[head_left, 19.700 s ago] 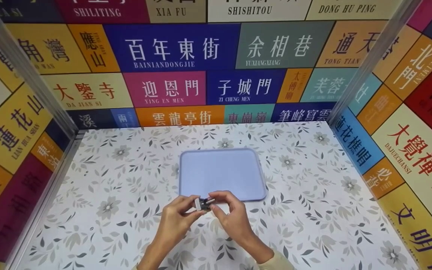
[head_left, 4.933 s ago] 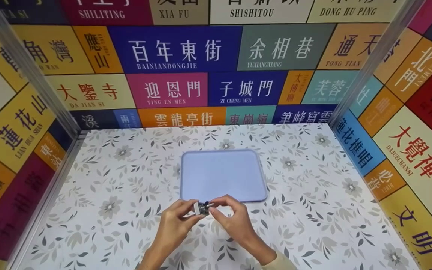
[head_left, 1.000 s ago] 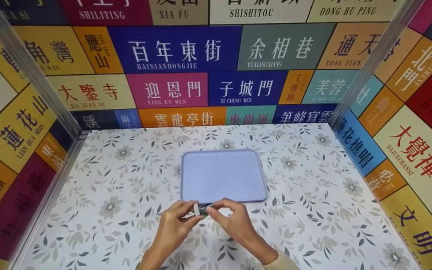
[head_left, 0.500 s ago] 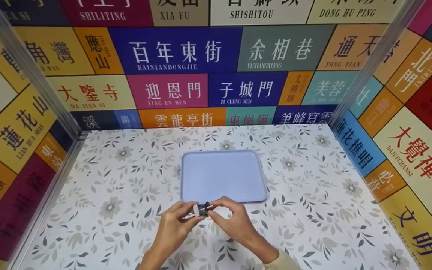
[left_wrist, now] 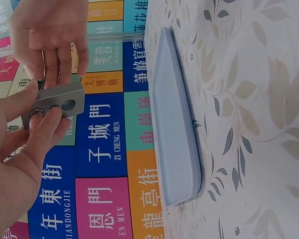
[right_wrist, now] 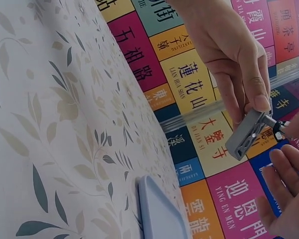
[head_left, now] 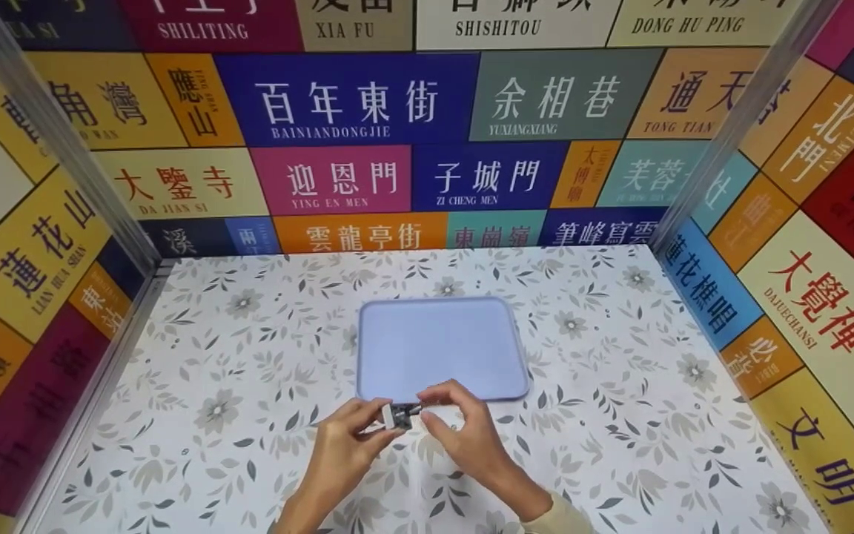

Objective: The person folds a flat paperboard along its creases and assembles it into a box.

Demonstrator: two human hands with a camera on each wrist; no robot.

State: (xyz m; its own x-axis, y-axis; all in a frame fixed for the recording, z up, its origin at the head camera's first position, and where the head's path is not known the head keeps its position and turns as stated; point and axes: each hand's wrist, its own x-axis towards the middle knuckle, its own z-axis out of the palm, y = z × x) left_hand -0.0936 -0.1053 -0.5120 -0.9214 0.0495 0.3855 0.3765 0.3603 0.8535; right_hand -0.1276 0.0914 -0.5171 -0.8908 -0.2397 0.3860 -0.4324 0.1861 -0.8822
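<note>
My left hand [head_left: 348, 439] pinches a grey block [right_wrist: 244, 134] with round holes, raised above the tabletop [head_left: 249, 386]. A threaded bolt [right_wrist: 270, 121] juts from the block, crosswise to its long axis, pointing toward my right hand [head_left: 465, 432]. Those fingers curve about the bolt's outer end, by a small dark fitting [right_wrist: 279, 134]; whether they grasp it, I can't tell. Just beyond both hands lies the pale blue tray [head_left: 442, 348], flat, its floor showing; then the lettered wall [head_left: 342, 133].
</note>
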